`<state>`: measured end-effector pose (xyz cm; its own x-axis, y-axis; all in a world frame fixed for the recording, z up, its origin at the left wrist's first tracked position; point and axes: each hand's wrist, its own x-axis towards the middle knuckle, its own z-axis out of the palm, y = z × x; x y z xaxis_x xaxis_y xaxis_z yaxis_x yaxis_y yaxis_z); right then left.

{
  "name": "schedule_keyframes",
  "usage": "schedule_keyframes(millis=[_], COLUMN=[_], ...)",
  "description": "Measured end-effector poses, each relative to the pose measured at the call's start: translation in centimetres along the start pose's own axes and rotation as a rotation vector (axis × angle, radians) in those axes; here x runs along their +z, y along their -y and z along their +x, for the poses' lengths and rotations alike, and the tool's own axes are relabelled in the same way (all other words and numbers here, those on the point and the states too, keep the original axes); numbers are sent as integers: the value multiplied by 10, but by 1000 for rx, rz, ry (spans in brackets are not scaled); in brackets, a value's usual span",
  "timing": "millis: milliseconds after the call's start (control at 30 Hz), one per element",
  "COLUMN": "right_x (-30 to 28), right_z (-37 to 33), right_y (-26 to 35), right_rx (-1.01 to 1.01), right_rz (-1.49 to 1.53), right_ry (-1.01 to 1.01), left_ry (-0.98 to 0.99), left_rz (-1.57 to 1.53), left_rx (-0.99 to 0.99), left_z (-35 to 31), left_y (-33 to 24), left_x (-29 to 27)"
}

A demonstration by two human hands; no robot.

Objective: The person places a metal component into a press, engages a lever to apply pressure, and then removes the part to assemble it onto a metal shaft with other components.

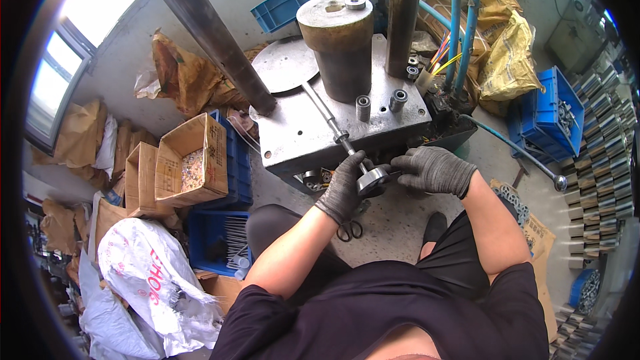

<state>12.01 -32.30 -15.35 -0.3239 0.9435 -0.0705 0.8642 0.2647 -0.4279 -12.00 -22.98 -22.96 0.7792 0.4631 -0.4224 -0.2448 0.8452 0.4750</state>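
My left hand [343,190], in a dark grey glove, is closed round the near end of a long stepped metal shaft [325,112]. The shaft slants away over the press bed, and its far end lies by a flat round plate [285,67]. A thick shiny ring [371,181] sits at its near end, beside my left fingers. My right hand [437,170], gloved alike, reaches in from the right with its fingers stretched toward the ring. Whether the fingertips touch it is hard to see. Two small bearing-like cylinders [363,108] stand on the bed.
The metal press bed [293,147] carries a heavy ram [337,47] between two dark columns [403,20]. Blue hoses and a ball-ended lever [560,183] are at the right. Cardboard boxes [207,153], a blue bin [200,240] and a white sack [143,273] crowd the left.
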Motion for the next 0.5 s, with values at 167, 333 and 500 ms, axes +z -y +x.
schedule_keyframes(millis=[167, 333, 500], right_x=[-1, -5, -11], right_z=[-2, -9, -17], right_y=[-1, 2, -2], right_rx=[22, 36, -66], right_rz=[-31, -43, -26], right_ry=[51, 55, 40], left_ry=[-183, -196, -248], left_rz=[282, 412, 607], left_rx=[97, 222, 399], left_z=[8, 14, 0], left_y=[4, 10, 15], left_x=[-3, -9, 1])
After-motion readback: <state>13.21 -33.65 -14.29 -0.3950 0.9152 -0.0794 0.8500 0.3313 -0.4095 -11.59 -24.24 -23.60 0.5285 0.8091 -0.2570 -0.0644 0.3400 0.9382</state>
